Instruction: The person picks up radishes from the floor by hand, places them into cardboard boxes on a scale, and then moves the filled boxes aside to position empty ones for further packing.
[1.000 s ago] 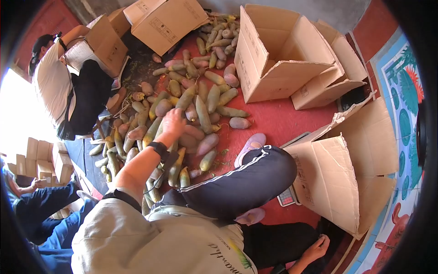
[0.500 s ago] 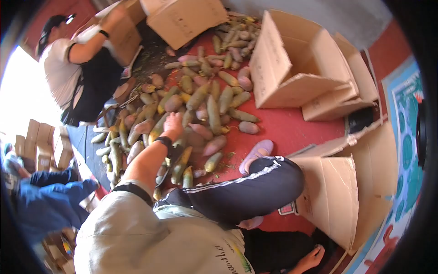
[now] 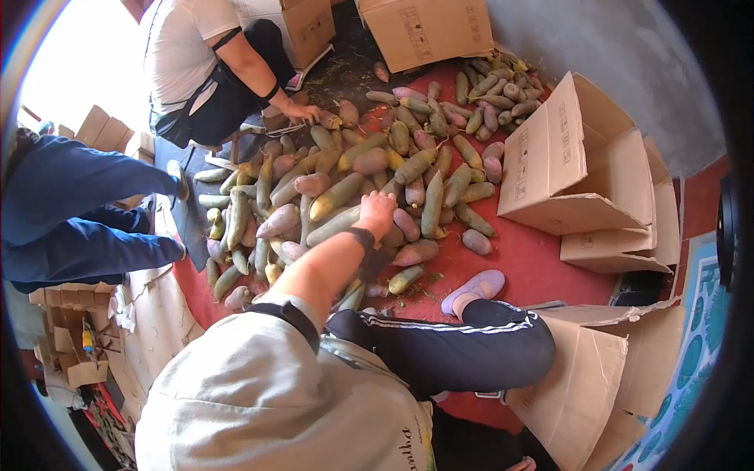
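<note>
A broad pile of long green and pinkish roots (image 3: pixel 431 206) covers the red floor. My left hand (image 3: pixel 378 213) reaches into its middle, back of the hand up, fingers curled down at the end of a long green root (image 3: pixel 334 227). The fingertips are hidden. Orange-yellow patches mark some roots, such as one (image 3: pixel 335 196) just beyond that hand. At the bottom edge, only a small part of my right hand (image 3: pixel 523 465) shows, beside my dark trousers; its fingers cannot be made out.
Open cardboard boxes stand at the right (image 3: pixel 542 161) and lower right (image 3: pixel 569 385); another box (image 3: pixel 428 33) is at the top. A crouching co-worker's hand (image 3: pixel 301 112) touches the pile's far left. A person in blue (image 3: pixel 86 200) stands at the left.
The view has shifted, bringing the pile right in the picture. The co-worker's raised arm has come down to the pile. My right hand has mostly left the view at the bottom.
</note>
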Available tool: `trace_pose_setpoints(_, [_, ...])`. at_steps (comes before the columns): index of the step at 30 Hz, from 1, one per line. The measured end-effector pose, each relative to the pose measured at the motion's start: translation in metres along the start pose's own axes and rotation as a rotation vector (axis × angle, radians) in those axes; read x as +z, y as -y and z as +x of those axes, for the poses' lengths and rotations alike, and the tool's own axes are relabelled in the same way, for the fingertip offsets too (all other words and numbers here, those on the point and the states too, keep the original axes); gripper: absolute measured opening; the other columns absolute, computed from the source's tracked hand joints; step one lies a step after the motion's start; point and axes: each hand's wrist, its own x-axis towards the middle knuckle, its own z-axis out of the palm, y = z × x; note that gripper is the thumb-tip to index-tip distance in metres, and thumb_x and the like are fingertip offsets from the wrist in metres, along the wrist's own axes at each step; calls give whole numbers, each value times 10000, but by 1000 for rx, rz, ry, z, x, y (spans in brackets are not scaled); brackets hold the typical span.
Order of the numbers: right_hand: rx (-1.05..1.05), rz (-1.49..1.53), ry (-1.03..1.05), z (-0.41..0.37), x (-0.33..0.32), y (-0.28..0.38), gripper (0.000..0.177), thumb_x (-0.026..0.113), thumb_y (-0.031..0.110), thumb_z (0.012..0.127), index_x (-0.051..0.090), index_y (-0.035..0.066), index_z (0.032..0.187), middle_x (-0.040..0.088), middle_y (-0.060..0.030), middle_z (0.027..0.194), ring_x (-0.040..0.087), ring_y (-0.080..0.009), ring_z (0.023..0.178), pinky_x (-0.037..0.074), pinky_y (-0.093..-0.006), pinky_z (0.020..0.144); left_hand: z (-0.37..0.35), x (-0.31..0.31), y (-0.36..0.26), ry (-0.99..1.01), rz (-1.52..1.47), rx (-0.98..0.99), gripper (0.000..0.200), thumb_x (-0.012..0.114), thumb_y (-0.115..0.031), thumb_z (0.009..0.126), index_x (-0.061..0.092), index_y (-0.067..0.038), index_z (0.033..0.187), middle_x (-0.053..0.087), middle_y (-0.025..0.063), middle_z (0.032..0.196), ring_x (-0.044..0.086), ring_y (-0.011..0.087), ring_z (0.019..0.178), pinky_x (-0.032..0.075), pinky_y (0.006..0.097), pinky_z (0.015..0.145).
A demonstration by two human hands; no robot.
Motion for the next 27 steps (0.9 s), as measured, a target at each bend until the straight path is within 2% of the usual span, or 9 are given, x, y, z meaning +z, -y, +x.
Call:
trace_pose_setpoints(4, [0,5,-10,0,-2,3,296,444,215,860,645,19,766,635,-129,770,600,-286,672,475,-361,611,27,-26,14,226,-21,185,214,560,-215,762,580,-89,934,616,117,900,595,286,861,478,398,716])
trace_pose_setpoints(6, [-27,12,-36,-2,0,0,293,440,201,859,645,14,764,634,-133,761,599,-287,663,475,-361,607,36,-48,31,20,-150,250,260,578,-194,721,572,-73,951,615,139,882,593,323,826,477,411,702])
trace_pose_setpoints(8, [-5,-10,-22,-4,0,-4,294,428,188,859,645,16,758,631,-133,748,597,-286,645,473,-364,591,40,-88,48,-100,-315,312,319,633,-165,695,551,-58,984,598,133,938,586,264,861,471,350,725])
trace_pose_setpoints(10, [-31,-73,-22,-5,1,-8,299,418,182,860,646,23,751,631,-130,743,594,-286,630,470,-366,576,29,-137,60,-124,-599,375,350,667,-137,695,542,-45,1009,592,95,897,572,185,840,464,309,737])
trace_pose_setpoints(14, [-72,-46,-42,-5,6,-17,309,413,194,863,648,27,749,631,-133,748,594,-293,636,470,-372,577,5,-212,56,-373,-773,557,272,620,-78,769,533,-48,1025,580,43,883,540,115,829,457,271,732])
trace_pose_setpoints(17, [-73,-36,-25,-3,8,-18,312,414,200,863,648,24,755,632,-138,770,597,-300,660,473,-383,593,-40,-257,30,-369,-816,436,282,611,-78,784,516,-44,1046,586,41,887,548,111,818,461,266,734])
trace_pose_setpoints(18, [-72,-31,-33,-2,7,-14,312,414,200,863,648,24,755,632,-138,770,597,-300,660,473,-383,593,-47,-261,23,-362,-880,359,289,611,-76,783,512,-43,1053,590,40,893,550,111,817,463,267,736])
trace_pose_setpoints(20, [-64,21,-30,-1,4,-4,313,417,210,863,649,22,768,632,-147,795,598,-306,678,478,-391,614,-44,-253,14,-644,-765,635,302,617,-76,771,512,-34,1051,604,47,927,565,122,851,454,261,770])
trace_pose_setpoints(27, [-120,8,-29,7,0,10,323,430,236,879,645,10,797,628,-154,805,596,-309,726,479,-378,679,-93,-253,-61,-601,-929,880,366,680,-73,701,532,-42,1035,593,85,977,570,172,915,453,301,811])
